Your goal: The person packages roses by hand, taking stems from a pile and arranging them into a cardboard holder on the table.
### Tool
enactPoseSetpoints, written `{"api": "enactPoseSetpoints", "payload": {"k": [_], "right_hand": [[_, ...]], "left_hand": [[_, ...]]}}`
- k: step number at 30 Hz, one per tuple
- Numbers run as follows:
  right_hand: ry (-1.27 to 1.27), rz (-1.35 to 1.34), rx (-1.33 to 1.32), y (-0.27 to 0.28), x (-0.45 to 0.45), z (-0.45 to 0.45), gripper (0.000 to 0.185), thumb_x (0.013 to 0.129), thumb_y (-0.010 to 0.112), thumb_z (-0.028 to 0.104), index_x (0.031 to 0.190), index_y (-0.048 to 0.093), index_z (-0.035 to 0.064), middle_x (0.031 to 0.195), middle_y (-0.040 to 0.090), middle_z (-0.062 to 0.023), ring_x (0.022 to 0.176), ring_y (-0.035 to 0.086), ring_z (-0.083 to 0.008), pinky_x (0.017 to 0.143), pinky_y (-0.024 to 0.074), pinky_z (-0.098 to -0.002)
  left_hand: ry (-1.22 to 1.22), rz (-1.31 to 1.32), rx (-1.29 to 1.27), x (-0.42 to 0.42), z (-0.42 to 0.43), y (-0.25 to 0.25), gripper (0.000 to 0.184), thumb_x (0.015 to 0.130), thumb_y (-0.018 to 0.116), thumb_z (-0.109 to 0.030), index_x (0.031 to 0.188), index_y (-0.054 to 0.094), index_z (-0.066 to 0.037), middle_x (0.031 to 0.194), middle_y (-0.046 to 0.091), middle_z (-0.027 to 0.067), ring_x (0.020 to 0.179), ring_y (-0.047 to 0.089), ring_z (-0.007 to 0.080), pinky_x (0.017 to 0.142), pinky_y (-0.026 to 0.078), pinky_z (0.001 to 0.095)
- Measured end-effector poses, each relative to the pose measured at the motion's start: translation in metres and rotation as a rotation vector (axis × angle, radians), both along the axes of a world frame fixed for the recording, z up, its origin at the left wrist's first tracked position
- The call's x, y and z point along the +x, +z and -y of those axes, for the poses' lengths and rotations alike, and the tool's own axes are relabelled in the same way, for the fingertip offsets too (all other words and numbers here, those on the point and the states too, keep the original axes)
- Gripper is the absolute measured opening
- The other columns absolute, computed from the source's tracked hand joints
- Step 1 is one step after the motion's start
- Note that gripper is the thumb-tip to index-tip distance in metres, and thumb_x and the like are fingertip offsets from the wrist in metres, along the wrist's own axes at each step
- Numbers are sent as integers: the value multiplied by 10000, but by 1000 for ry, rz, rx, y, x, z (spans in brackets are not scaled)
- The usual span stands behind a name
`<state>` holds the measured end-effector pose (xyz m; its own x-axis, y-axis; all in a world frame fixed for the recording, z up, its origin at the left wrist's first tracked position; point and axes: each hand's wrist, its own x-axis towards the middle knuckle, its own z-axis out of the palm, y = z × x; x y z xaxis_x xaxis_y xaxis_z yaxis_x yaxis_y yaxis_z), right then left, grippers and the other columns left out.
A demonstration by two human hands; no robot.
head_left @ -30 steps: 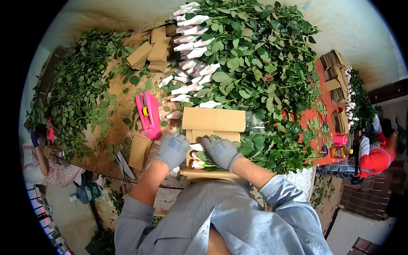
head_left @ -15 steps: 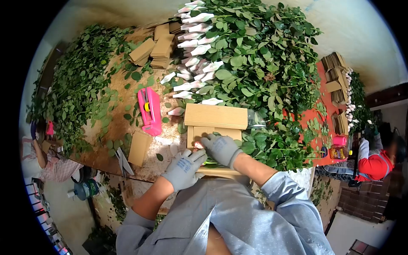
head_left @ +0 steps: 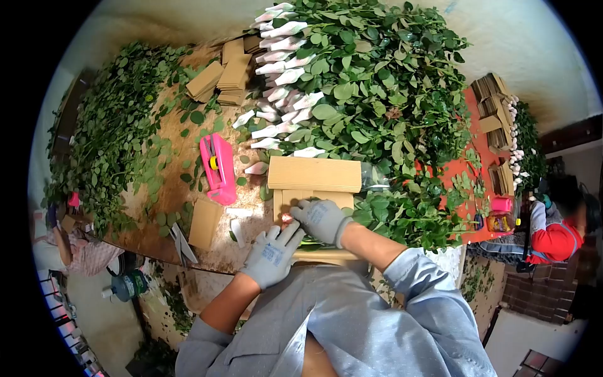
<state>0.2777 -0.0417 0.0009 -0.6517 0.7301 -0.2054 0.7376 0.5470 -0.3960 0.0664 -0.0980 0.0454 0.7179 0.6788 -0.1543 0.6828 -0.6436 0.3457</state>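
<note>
From my end of the feed, I see the two gloved hands closed in over one pinkish rose bud point(head_left: 287, 218), which sits in the gap between them, on the cardboard point(head_left: 336, 198) at the near edge of the desk point(head_left: 183, 151). A second ago the left hand point(head_left: 271, 257) was farther out, beside the cardboard's left edge; now I have it lower, nearer the shirt point(head_left: 276, 320), its back turned up and its fingers slightly spread, their tips pointing toward the bud. The right hand point(head_left: 321, 221) has barely shifted: it lies palm down over the cardboard, fingers bent at the bud. I cannot tell whether either grip is pinching it, since the undersides are hidden from me. The white-wrapped bud that showed between the hands a second ago is out of my sight, and with the left hand drawn back I can see white strips point(head_left: 237, 232) on the desk. The ribbed cardboard piece point(head_left: 314, 174) lies just beyond the hands as before, and the pink tool point(head_left: 217, 169) with its yellow knob is to the left, unmoved. Beyond, the white-wrapped roses point(head_left: 286, 75) remain stacked, heads to the left, leafy stems point(head_left: 389, 88) to the right.
</note>
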Motion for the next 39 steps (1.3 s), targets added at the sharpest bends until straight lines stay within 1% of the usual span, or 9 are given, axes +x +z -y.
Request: {"api": "enactPoseSetpoints", "payload": {"k": [7,10,13,18,21,28,31,37,39], "right_hand": [[-13,-14,-41,4,1,-3,367,919,619,191,1278,608,115,1123,667,-140,1004,698,-340,829,555,-454],[92,17,14,47,4,-17,335,913,620,183,1239,603,104,1109,655,-138,977,692,-336,814,548,-453],[-216,-156,263,92,22,-47,311,896,622,157,1197,582,92,1099,630,-153,941,671,-349,782,535,-454],[-560,35,416,35,87,-120,267,914,586,123,1176,595,73,1096,655,-160,1000,683,-362,819,568,-454],[-507,370,242,5,108,-124,254,943,562,154,1177,622,77,1114,664,-148,1028,692,-344,826,576,-464],[-390,448,287,5,121,-109,264,983,525,163,1204,666,132,1150,658,-128,1042,701,-312,802,585,-461],[-399,546,293,67,116,-108,269,961,550,147,1207,656,128,1137,649,-136,1018,705,-305,768,591,-441],[-297,221,881,215,92,-55,309,856,627,144,1158,604,82,1023,619,-89,874,673,-260,664,560,-393],[-256,275,934,236,70,-24,256,864,604,159,1109,613,86,952,584,-69,802,643,-236,606,524,-368]], "left_hand": [[-13,-61,-20,0,-5,-4,604,821,661,-188,1399,571,-39,1489,510,97,1155,530,284,901,468,430],[-10,-73,-56,0,-6,-5,634,811,667,-186,1416,558,-29,1511,491,100,1133,531,288,906,466,430],[-3,-49,-47,1,-4,-1,673,789,680,-181,1430,544,-29,1549,459,100,1113,529,297,903,467,435],[10,-21,-21,2,-4,-1,710,737,708,-147,1421,553,-34,1560,450,98,1083,537,310,884,477,442],[18,-13,-9,3,-4,3,689,736,701,-122,1406,565,-38,1552,460,95,1063,545,314,871,483,451],[43,11,-44,2,-2,6,666,789,732,-175,1417,554,-41,1558,455,95,1090,543,315,902,478,457],[62,7,-94,3,-2,7,701,777,756,-201,1428,545,-49,1569,443,107,1139,527,333,956,454,484],[88,16,-108,-2,2,2,672,798,742,-191,1420,540,-39,1563,442,120,1150,543,348,968,462,479],[48,23,-75,0,0,-4,714,795,751,-214,1446,503,-55,1573,413,95,1140,529,331,931,461,485]]}}
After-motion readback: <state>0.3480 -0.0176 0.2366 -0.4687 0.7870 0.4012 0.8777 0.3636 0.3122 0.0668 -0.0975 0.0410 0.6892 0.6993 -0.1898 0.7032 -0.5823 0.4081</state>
